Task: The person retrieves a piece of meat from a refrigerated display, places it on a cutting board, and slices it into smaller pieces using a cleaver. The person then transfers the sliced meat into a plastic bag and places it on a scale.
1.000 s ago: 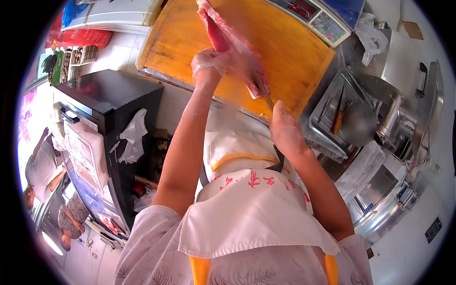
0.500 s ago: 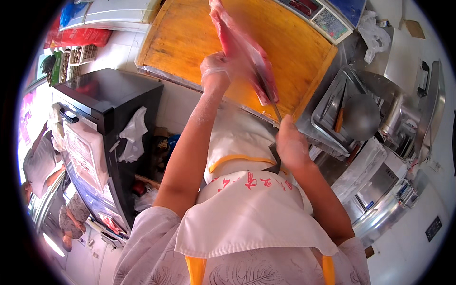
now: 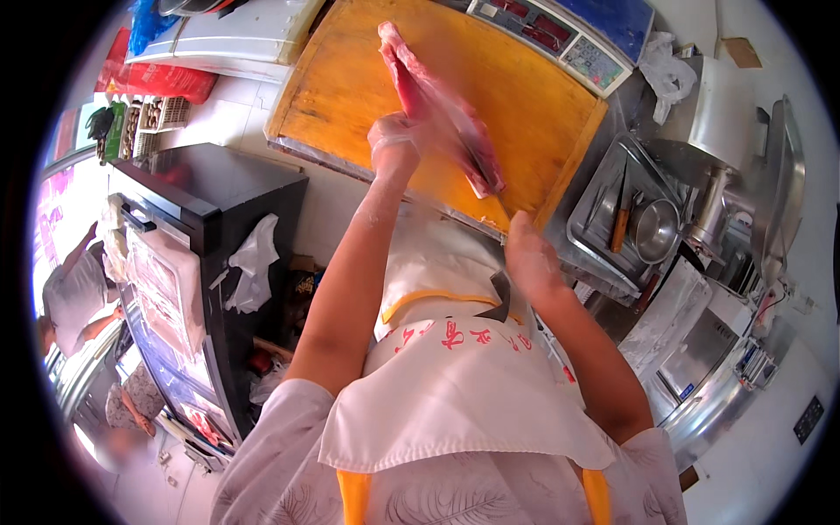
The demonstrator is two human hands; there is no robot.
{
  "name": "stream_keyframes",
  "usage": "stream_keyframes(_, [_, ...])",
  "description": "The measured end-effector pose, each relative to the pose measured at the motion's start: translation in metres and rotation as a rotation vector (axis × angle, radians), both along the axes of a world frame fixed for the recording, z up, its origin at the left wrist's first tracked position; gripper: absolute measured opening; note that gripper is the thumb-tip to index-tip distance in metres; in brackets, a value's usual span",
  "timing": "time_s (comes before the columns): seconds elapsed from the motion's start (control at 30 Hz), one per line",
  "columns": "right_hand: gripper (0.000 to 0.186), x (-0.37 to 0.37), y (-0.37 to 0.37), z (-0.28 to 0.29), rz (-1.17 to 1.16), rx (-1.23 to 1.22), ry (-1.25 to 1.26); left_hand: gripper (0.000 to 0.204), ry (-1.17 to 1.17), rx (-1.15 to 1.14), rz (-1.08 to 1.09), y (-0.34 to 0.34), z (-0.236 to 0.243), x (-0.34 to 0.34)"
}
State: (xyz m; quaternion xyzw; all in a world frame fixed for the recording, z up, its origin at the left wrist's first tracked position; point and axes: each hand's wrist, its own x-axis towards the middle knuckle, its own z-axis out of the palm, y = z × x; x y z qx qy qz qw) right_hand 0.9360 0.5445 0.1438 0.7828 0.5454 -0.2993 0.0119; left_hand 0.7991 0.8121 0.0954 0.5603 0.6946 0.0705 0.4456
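A long strip of raw red meat [image 3: 404, 83] with a pale end lies slantwise on the yellow cutting board [image 3: 534, 101]. My left hand [image 3: 394, 144] is closed on its left side around the middle; part of that area is smeared. In my right hand [image 3: 532, 258], past the board's near edge, is a knife [image 3: 481, 168] whose handle is hidden in the fist. Its blade points up and left along the meat's near end, against or in the flesh; I cannot tell how deep.
Beyond the board stands a digital scale [image 3: 547, 39]. At right a metal tray [image 3: 579, 229] holds a wooden-handled knife [image 3: 620, 223] and a steel ladle or bowl [image 3: 654, 229]. A black cabinet [image 3: 206, 188] stands left. Another person [image 3: 74, 297] is at far left.
The whole view has shifted slightly, and the board and meat appear a little lower. Both hands keep their holds; the knife blade still lies at the meat's near end.
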Motion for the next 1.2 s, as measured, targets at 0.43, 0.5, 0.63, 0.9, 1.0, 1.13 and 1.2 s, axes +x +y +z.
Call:
stream_keyframes(0.43, [0.045, 0.020, 0.021, 0.045, -0.058, -0.195, 0.038, 0.032, -0.075, -0.082, 0.025, -0.004, 0.002, -0.008])
stream_keyframes(0.5, [0.033, 0.021, 0.037, 0.074, -0.050, -0.221, 0.054, 0.032, -0.071, -0.104, 0.005, -0.001, 0.012, -0.010])
stream_keyframes(0.63, [0.022, 0.035, -0.016, 0.027, 0.007, -0.071, -0.028, 0.031, 0.076, -0.103, 0.047, -0.012, -0.007, 0.004])
stream_keyframes(0.9, [0.018, 0.039, -0.045, 0.032, -0.073, -0.137, 0.020, 0.029, 0.012, -0.188, 0.075, -0.004, 0.018, 0.005])
stream_keyframes(1.0, [0.017, 0.041, -0.082, 0.034, -0.102, -0.165, -0.006, 0.027, 0.098, -0.147, -0.015, -0.002, 0.013, 0.004])
stream_keyframes(1.13, [0.017, 0.040, -0.068, 0.084, -0.154, -0.141, 0.079, 0.034, -0.038, -0.223, -0.029, 0.009, 0.016, -0.011])
stream_keyframes(1.2, [0.020, 0.036, -0.063, 0.102, -0.147, -0.004, 0.137, 0.038, -0.082, -0.257, -0.018, 0.015, 0.024, -0.018])
